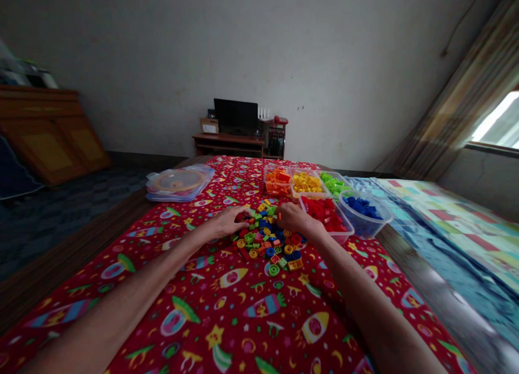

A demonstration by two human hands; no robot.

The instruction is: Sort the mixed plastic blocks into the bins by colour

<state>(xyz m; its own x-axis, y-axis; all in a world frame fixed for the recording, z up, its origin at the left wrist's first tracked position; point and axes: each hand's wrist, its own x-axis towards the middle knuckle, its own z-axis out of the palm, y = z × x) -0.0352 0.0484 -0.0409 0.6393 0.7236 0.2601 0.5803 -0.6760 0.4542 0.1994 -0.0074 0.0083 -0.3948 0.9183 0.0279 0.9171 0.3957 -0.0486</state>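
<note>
A mixed pile of plastic building blocks point(265, 238) in red, yellow, green, blue and orange lies on the red patterned cloth, with both my hands at its far part. On the left side of the pile, my left hand point(231, 221) has its fingers curled round a red block point(241, 217). My right hand point(295, 218) is closed at the pile's right side; an orange block point(279, 215) shows at its fingertips. Close to that hand stands a clear tub of red blocks point(324, 213). Which pieces lie under the fingers is hidden.
Beyond the red tub are tubs of orange point(278, 180), yellow point(307, 182) and green blocks point(333, 184). A round-cornered tub of blue blocks point(363, 207) stands at the right edge. Stacked clear lids point(178, 184) lie at the far left. A bed point(458, 228) adjoins on the right.
</note>
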